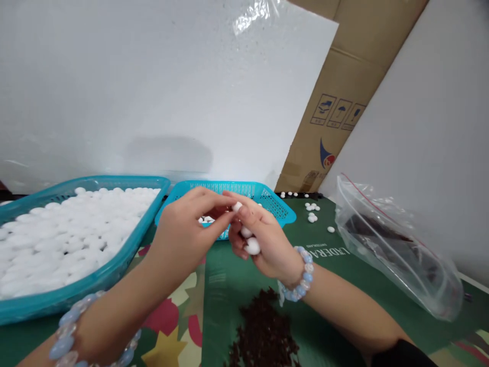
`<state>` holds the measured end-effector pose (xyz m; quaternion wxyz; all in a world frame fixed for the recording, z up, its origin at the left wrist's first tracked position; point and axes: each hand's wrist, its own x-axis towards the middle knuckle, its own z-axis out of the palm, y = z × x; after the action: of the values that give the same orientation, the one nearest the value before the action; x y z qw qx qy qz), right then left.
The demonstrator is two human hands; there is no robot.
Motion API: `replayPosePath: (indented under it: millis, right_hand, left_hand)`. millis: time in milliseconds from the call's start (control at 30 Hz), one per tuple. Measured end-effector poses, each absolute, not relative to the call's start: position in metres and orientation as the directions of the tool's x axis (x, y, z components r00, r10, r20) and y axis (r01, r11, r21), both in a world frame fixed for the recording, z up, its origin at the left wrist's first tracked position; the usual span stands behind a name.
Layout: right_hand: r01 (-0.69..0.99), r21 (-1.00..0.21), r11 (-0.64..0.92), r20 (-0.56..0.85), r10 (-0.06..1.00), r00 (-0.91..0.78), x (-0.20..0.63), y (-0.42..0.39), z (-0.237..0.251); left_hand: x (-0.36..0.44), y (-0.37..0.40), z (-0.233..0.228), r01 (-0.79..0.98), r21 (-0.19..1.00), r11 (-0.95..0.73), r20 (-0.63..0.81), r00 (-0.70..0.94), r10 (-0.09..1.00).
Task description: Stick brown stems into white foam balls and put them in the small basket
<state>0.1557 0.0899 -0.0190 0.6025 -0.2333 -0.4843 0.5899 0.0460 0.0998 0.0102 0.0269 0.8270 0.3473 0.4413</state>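
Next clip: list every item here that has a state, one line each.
left hand: fingertips pinch a white bead
right hand: curled, grip closed on several white beads
large blue basket: filled with white beads
small blue basket: nearly empty, a few beads inside
plastic zip bag: open, lying on its side, dark contents
dark bits: loose heap on table

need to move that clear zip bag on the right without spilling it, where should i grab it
Grip the zip bag at its red-striped zip edge, at the upper left end, coming from above. It lies on its side on the table with that mouth gaping open and raised, and the dark contents sit lower toward the far end, so lifting by the mouth should keep them inside.
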Motion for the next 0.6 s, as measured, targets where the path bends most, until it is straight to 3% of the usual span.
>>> replayPosePath:
  millis: [167, 400, 600]
  right_hand:
    - [-0.663, -0.747, 0.047, 0.180, 0.975, -0.133, 0.156, 0.096, -0.019]
    - [-0.703, -0.707, -0.069, 0.097, 0.976, -0.193, 0.154, 0.102, -0.023]
    - [-0.713, -0.700, -0.040, 0.088, 0.986, -0.141, 0.154, 0.100, -0.021]
  left_hand:
    - [0.053, 0.099, 0.006, 0.521, 0.328, -0.788, 0.663, 0.467, 0.584]
    - [0.053, 0.105, -0.001, 0.485, 0.287, -0.826, 0.640, 0.545, 0.542]
    - [0.053, 0.102, 0.013, 0.393, 0.579, -0.715, 0.441, 0.587, 0.679]
